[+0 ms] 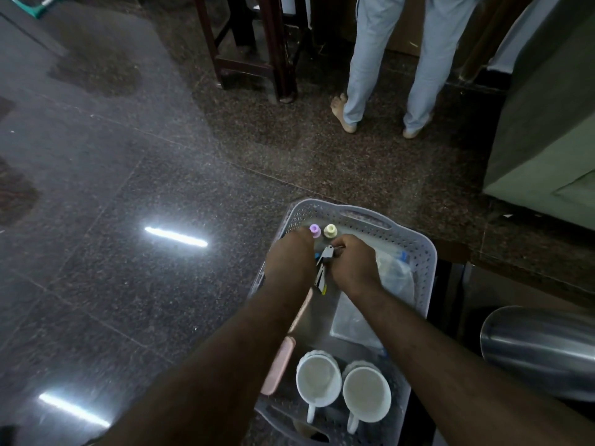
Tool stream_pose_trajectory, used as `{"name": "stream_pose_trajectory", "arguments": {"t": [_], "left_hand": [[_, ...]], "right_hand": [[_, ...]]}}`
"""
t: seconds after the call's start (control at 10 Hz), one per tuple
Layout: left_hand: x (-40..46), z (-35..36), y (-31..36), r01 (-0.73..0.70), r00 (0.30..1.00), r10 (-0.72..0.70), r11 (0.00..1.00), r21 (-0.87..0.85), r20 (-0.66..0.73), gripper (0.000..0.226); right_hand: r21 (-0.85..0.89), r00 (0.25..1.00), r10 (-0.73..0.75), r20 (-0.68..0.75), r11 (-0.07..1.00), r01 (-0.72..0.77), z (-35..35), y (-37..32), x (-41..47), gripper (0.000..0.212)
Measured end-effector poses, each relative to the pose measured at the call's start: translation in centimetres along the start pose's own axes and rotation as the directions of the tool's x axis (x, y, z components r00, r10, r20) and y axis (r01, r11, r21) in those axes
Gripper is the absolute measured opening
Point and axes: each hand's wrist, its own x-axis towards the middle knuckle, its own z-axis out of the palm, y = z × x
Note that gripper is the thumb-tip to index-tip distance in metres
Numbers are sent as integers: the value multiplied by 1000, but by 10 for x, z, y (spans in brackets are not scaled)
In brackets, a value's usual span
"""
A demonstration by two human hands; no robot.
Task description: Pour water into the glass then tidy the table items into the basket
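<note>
A grey perforated basket (425, 252) sits on the dark stone surface in front of me. Both my hands are inside its far end. My right hand (354, 262) is closed on a small metal tool (323, 268) with a thin silver body. My left hand (289, 255) reaches beside it, fingers hidden near a purple-capped bottle (315, 230); a yellow-capped bottle (330, 230) stands next to it. Two white mugs (343, 386) stand at the basket's near end. A clear plastic bottle (397, 272) lies on the right side. A pink flat item (278, 365) leans along the left wall.
A steel vessel (541, 346) lies at the right. A person in light trousers (386, 66) stands barefoot beyond the counter, next to dark wooden furniture legs (257, 53). A pale green cabinet (547, 123) is at the far right.
</note>
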Motion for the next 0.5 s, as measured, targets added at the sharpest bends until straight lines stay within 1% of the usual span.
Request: {"name": "stream_pose_trajectory", "arguments": {"t": [0.1, 0.2, 0.3, 0.4, 0.5], "left_hand": [[-5, -8, -2, 24, 1000, -25, 1000, 8, 12, 26], [-16, -19, -1, 23, 1000, -23, 1000, 19, 0, 25], [-29, -30, 9, -15, 999, 16, 999, 44, -37, 26], [-50, -39, 39, -94, 993, 101, 986, 135, -52, 37], [-75, -44, 76, -142, 988, 154, 959, 247, -31, 44]], "right_hand": [[95, 997, -64, 50, 994, 59, 3, -6, -4, 17], [116, 992, -93, 88, 990, 83, -3, -6, -13, 18], [4, 981, -146, 131, 989, 147, -22, -1, -28, 19], [-172, 962, -246, 116, 949, 263, -56, 10, -55, 29], [-442, 914, -404, 32, 815, 376, -95, 24, -81, 33]]}}
